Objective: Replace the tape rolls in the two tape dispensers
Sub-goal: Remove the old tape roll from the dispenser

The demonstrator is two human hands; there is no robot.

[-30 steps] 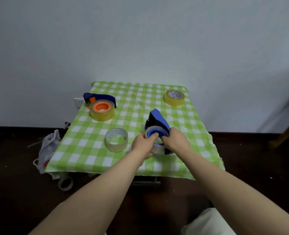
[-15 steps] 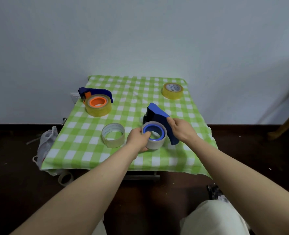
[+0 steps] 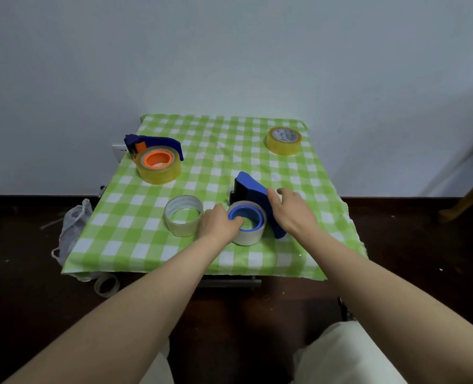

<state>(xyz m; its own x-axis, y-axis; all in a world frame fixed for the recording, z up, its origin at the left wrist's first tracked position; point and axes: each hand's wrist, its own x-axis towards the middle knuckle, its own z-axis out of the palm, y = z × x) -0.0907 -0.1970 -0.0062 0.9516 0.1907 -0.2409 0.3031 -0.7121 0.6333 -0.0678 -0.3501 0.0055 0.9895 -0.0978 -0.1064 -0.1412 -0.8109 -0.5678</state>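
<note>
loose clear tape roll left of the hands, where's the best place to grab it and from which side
The loose clear tape roll lies flat on the checked tablecloth with its open core facing up. Come straight down from above and pinch the wall, thumb outside and fingers inside the hole, or span the outer rim. The left hand is right beside it; its near-left wall looks free, so that seems easiest.
</note>
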